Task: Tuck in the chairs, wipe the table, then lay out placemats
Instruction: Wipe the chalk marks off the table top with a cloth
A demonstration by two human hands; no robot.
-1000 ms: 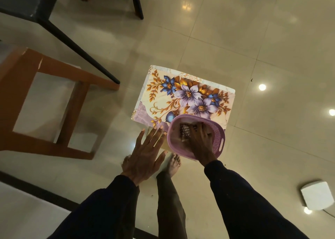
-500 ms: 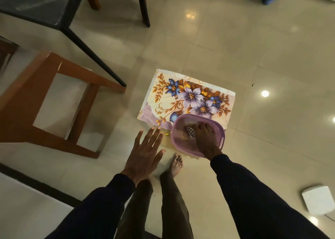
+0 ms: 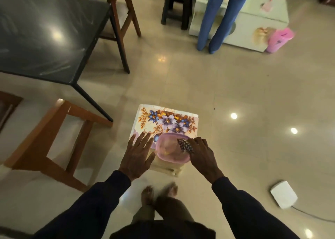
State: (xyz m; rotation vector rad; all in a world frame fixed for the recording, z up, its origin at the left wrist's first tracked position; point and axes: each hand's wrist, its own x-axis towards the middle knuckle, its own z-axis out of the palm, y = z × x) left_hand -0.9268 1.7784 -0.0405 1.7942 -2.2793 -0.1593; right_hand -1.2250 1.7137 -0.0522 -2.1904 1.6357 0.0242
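**Q:** What is registered at the left?

**A:** The glass-topped table (image 3: 45, 35) is seen at upper left. A wooden chair (image 3: 54, 139) stands by its corner leg and is judged not yet tucked in.

**Q:** How are the hands set?

**A:** The left hand (image 3: 137, 153) is held flat with fingers spread. Nothing is gripped. It is placed over the near edge of the floral stool (image 3: 168, 120), just beside the pink basket (image 3: 165, 149). A patterned cloth (image 3: 184, 145) is pinched in the curled fingers of the right hand (image 3: 203, 153), at the basket's rim.

**Q:** What has changed?

**A:** A second ago the right hand was down inside the basket. The cloth has since been raised. The wiping material is judged retrieved, and the table is to be approached.
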